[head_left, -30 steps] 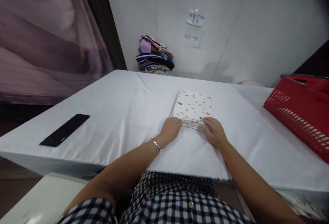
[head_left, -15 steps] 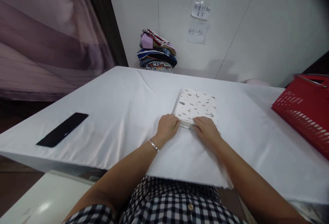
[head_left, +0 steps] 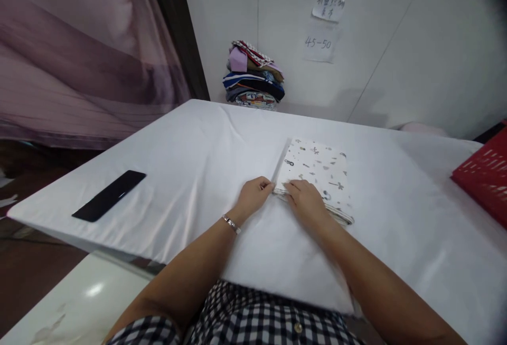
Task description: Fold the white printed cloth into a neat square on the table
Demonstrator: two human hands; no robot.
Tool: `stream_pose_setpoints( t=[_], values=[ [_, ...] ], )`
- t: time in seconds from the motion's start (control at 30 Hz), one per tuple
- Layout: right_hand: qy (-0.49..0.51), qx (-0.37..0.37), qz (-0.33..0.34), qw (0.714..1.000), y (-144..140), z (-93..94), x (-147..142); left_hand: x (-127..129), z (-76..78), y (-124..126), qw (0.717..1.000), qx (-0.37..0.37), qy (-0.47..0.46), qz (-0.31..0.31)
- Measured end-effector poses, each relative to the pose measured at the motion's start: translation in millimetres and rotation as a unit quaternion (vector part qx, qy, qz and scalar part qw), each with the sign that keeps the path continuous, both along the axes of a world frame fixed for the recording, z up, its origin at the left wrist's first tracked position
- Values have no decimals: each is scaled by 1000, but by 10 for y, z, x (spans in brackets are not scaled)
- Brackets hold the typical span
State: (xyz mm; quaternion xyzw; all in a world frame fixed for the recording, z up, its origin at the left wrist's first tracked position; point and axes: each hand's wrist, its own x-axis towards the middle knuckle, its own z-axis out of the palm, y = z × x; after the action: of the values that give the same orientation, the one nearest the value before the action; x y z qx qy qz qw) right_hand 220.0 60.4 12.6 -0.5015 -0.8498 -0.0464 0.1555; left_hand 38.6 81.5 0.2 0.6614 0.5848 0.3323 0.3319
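A folded white cloth with small dark prints lies on the white table cover, a little right of centre. My left hand rests at the cloth's near left corner, fingers curled against its edge. Beside it, my right hand lies flat on the near edge of the cloth, pressing down on it. The two hands are almost touching. A bracelet circles my left wrist.
A black phone lies near the table's left edge. A pile of folded coloured clothes sits against the back wall under two paper notes. A red basket stands at the right edge. A pink curtain hangs at left.
My right hand has slid left along the cloth's near edge, closing in on my left hand. The view has shifted left, so the red basket is mostly out of frame.
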Motion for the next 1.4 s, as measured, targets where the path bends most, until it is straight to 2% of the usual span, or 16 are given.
stream_pose_setpoints(
  t=[0.23,0.37,0.5,0.6,0.73,0.9,1.13,1.4],
  values=[
    [40,21,9,999,71,-12,-83,-38,22,18,998,-34,45,-33],
    [97,43,-21,994,93,-15,-104,-22,41,1,997,-21,65,-43],
    [68,25,-32,997,98,-55,-161,-14,32,2,998,-17,53,-38],
    [60,25,-22,998,95,-79,-183,-9,-10,14,999,-22,18,-27],
    [83,49,-30,995,90,-95,-189,-6,-87,41,995,-60,-78,-13],
    [42,39,-23,998,88,-152,-216,-6,-142,71,987,-87,-134,-2],
    [77,28,-31,996,103,-176,-205,25,-105,67,984,-73,-161,9],
    [50,27,-27,998,45,-148,-237,115,-70,73,960,-87,-266,17]
  ],
)
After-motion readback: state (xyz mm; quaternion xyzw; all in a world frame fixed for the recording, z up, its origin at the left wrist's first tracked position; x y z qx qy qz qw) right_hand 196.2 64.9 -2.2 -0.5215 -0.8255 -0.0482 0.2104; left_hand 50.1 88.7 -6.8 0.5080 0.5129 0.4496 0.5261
